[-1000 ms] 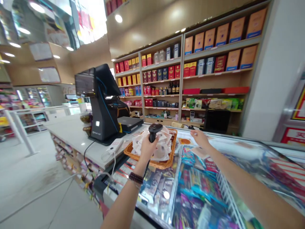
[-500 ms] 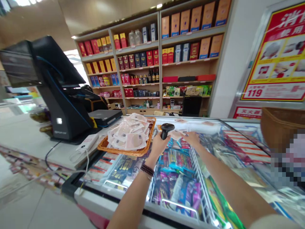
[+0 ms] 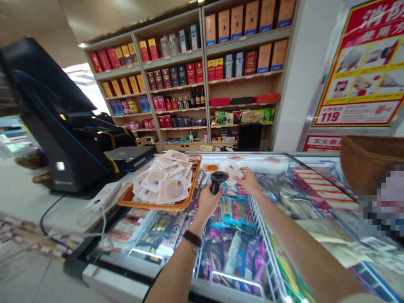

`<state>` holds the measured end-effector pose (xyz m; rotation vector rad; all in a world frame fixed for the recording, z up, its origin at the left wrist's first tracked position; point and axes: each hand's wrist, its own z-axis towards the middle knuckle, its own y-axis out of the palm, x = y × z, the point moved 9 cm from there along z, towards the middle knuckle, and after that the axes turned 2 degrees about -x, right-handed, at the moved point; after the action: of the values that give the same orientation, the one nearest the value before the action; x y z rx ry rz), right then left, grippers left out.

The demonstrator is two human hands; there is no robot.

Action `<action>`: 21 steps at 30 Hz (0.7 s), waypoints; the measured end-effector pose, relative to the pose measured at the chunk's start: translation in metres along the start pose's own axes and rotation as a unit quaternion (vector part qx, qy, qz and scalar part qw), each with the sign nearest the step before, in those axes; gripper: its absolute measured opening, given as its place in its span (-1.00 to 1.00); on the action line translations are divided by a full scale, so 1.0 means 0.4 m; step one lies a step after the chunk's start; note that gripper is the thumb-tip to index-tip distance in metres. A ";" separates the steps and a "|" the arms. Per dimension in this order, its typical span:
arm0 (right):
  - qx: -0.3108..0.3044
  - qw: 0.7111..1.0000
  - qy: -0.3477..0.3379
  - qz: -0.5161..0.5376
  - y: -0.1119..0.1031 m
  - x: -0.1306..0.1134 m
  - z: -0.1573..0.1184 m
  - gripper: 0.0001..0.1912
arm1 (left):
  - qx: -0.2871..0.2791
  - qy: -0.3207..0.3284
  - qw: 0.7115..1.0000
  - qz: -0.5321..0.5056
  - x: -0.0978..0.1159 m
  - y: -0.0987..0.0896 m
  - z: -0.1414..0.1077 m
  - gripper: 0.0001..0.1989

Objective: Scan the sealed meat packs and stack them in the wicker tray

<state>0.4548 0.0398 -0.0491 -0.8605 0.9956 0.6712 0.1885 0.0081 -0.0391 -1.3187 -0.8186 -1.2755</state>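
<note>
My left hand (image 3: 208, 203) is wrapped round the handle of a black handheld scanner (image 3: 219, 176), over the glass top of a freezer. To its right, my right hand (image 3: 248, 181) pinches a clear plastic packet (image 3: 232, 171) with a small label on it. The packet is raised near the scanner head. An orange wicker basket (image 3: 188, 201) piled with similar flat packets (image 3: 172, 189) is left of my left hand. Behind the scanner, a packet with an orange round piece (image 3: 212, 168) lies on the glass.
A black terminal (image 3: 72, 155) and a grey box (image 3: 131, 156) stand on the left counter, with a white cabled device (image 3: 102, 195). Wire baskets of colourful packages (image 3: 235, 210) show under the glass. A brown basket (image 3: 369, 164) is at right, shelves (image 3: 205, 84) behind.
My right hand has lifted the clear packet off the glass and turned it upward. The scanner is now beside it, and the orange packet behind is more visible. The view has shifted slightly.
</note>
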 end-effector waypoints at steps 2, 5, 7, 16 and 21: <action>0.020 0.992 0.000 0.126 -0.011 0.002 -0.010 -0.18 | -0.010 0.001 1.000 -0.013 0.006 0.004 -0.006 -0.75; 0.043 0.977 0.000 0.210 -0.023 -0.005 -0.027 -0.21 | -0.011 0.001 0.999 -0.033 0.014 0.003 -0.011 -0.73; 0.040 0.976 -0.008 0.215 -0.023 -0.017 -0.035 -0.24 | -0.009 0.001 0.999 -0.043 0.019 0.001 -0.012 -0.71; 0.017 0.983 -0.037 0.178 -0.011 -0.033 -0.041 -0.28 | -0.022 0.003 0.998 -0.056 0.028 0.003 -0.010 -0.68; 0.009 0.982 -0.047 0.185 -0.009 -0.030 -0.036 -0.25 | -0.029 0.009 0.998 -0.053 0.028 0.007 -0.010 -0.67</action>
<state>0.4466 0.0246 -0.0411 -0.6261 1.0856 1.0075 0.1925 0.0016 -0.0294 -1.3232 -0.8547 -1.4020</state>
